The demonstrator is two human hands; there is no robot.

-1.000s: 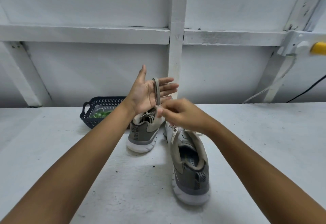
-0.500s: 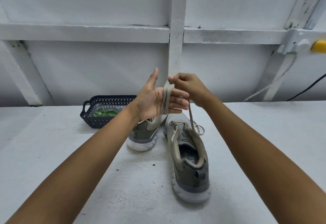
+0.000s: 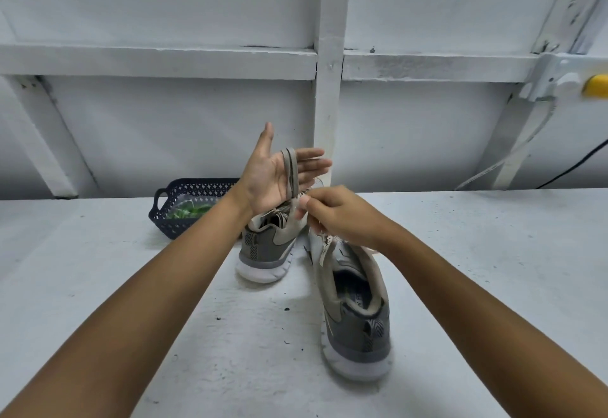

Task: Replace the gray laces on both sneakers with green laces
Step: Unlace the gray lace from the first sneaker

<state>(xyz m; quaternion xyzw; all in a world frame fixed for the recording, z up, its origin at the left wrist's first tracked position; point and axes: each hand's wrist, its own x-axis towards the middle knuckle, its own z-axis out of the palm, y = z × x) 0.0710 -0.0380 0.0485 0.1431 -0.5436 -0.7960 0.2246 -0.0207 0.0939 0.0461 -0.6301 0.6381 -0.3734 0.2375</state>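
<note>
While the left hand (image 3: 269,180) stands flat, fingers straight, with the gray lace (image 3: 292,170) looped over them, the right hand (image 3: 339,216) pinches the same lace just below, at the palm's 5 o'clock edge, so the two hands almost touch

Both shoes sit on the table (image 3: 98,286): the far sneaker (image 3: 266,249) at the centre of view, directly under the hands, and the near sneaker (image 3: 358,319) at its 5 o'clock. Whether the lace's tail runs into either shoe is hidden by the right hand. The green laces (image 3: 190,211) wait in the basket (image 3: 158,216) at 10 o'clock

This looks like coiling up a removed lace. To do it well, hold light, even tension, lay each turn beside the last one, and hold the left fingers together so the coil slides off in one piece
</note>
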